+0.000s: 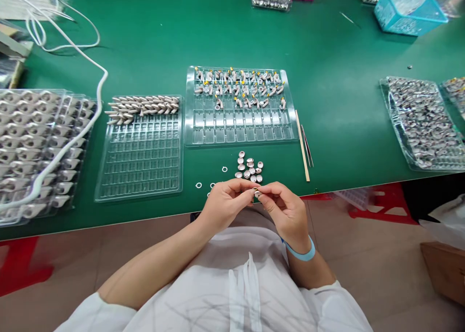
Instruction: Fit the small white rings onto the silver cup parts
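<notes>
My left hand point(225, 203) and my right hand point(286, 211) meet at the table's front edge, fingertips pinched together. Between them is a small metallic part point(257, 193) with a bit of yellow on it; the fingers cover most of it. Just beyond my fingertips lies a loose group of round silver caps point(250, 163). A few thin white rings point(224, 169) are scattered left of the caps. Farther back, a clear plastic tray point(240, 137) holds rows of small curved grey pieces with yellow tips point(236, 88).
Tweezers point(307, 145) and a wooden stick point(302, 148) lie right of the tray. To the left stand a part-filled tray point(138, 162), stacked trays of grey shells point(32, 143) and a white cable point(85, 128). Another filled tray point(423, 121) and a blue basket point(410, 19) are at right.
</notes>
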Available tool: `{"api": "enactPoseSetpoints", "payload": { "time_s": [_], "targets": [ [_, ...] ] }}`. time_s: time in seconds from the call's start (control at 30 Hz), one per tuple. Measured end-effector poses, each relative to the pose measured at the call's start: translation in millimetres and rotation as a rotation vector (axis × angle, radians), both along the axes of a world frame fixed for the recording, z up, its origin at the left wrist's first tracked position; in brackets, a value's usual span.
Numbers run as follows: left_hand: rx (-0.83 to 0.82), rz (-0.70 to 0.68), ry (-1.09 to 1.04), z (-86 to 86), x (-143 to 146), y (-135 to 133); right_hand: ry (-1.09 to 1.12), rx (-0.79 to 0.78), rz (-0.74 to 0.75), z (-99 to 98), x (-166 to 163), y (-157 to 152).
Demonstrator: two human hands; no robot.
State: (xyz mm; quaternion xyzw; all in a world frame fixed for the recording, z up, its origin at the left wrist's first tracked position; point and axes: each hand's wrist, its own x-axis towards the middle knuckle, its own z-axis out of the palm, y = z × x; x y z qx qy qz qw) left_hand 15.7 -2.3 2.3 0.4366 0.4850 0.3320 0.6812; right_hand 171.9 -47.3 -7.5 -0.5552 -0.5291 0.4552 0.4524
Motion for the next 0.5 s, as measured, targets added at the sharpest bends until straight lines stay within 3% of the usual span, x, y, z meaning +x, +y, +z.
{"api": "enactPoseSetpoints", "payload": {
  "time_s": [0.5],
  "targets": [
    [0.089, -0.284, 0.064, -1.8, -12.8, 6.9, -0.116, 0.003, 0.109, 8.6, 13.5, 8.1]
  ]
}}
